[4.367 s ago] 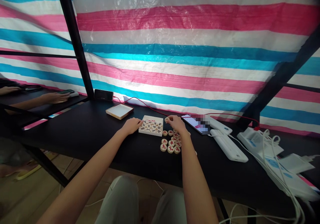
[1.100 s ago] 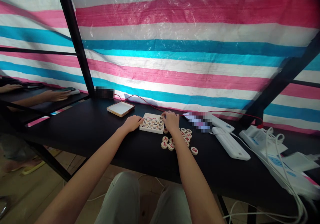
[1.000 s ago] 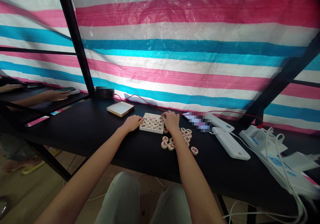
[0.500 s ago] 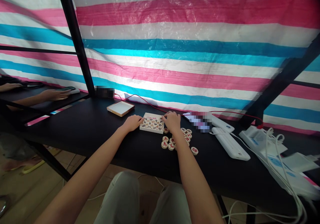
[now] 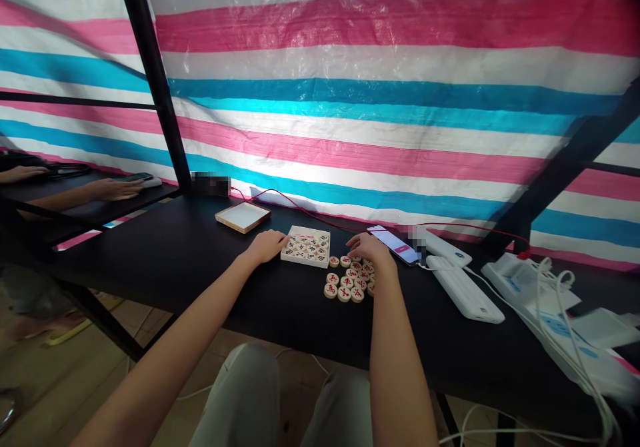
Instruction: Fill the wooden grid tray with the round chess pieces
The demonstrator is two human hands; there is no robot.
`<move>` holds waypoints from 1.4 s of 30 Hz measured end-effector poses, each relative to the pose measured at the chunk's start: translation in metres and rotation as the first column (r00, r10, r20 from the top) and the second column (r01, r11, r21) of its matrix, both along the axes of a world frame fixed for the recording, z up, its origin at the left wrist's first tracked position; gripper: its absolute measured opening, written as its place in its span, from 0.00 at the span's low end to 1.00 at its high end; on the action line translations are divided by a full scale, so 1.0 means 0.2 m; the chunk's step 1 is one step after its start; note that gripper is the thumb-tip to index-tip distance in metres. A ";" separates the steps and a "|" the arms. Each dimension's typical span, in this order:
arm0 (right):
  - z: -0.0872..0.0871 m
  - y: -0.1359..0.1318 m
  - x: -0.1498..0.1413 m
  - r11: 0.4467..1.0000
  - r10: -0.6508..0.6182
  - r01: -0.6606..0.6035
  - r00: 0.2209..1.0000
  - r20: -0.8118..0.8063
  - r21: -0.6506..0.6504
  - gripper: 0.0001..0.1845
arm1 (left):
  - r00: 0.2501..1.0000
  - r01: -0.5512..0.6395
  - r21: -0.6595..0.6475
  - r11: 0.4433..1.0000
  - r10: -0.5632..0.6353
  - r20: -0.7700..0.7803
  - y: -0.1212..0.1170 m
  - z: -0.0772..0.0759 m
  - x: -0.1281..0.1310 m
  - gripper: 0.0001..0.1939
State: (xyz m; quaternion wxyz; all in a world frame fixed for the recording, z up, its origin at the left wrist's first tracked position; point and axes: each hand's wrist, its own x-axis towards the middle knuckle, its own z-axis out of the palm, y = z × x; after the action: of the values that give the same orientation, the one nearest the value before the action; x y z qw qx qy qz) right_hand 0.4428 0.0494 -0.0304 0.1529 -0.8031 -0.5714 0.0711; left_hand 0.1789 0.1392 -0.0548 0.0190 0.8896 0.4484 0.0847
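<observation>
A small white square box (image 5: 306,247) filled with round wooden chess pieces sits on the black table (image 5: 190,260). My left hand (image 5: 269,245) rests against the box's left edge, steadying it. Several loose round pieces with red characters (image 5: 346,284) lie in a cluster just right of the box. My right hand (image 5: 369,252) lies over the far part of that cluster, fingers spread on the pieces; whether it grips one is hidden.
The box's wooden lid (image 5: 243,217) lies behind, to the left. A lit phone (image 5: 395,244), white power banks (image 5: 463,288) and tangled cables (image 5: 555,300) fill the right side. Another person's arm (image 5: 75,196) rests on the neighbouring table at left. A striped tarp hangs behind.
My right hand left the box's right edge and came down onto the loose pieces, which now sit bunched closer together. My left hand stayed on the box.
</observation>
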 end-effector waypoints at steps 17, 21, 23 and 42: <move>-0.02 0.04 -0.09 0.997 -0.033 0.027 0.997 -0.073 -0.077 0.09 | 1.000 0.009 -0.005 1.000 -0.009 0.000 0.00 0.01 0.00 0.28; 0.00 0.03 -0.11 0.997 -0.051 0.049 0.998 -0.030 -0.064 0.10 | 1.000 0.013 0.004 1.000 -0.013 0.005 0.00 0.01 0.00 0.27; 0.01 0.03 -0.13 0.998 -0.057 0.056 0.998 -0.022 -0.036 0.12 | 1.000 0.011 0.000 1.000 -0.011 0.005 -0.01 0.01 0.00 0.27; -0.05 0.10 -0.39 0.919 0.083 -0.105 0.994 0.074 0.381 0.11 | 1.000 0.017 0.013 1.000 -0.017 0.008 0.01 0.00 0.00 0.26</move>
State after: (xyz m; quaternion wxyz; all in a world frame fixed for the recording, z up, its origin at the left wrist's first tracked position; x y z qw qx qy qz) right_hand 0.3642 0.0689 -0.0399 0.2874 -0.7310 -0.6163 -0.0576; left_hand 0.1786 0.1402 -0.0557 0.0160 0.8931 0.4402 0.0910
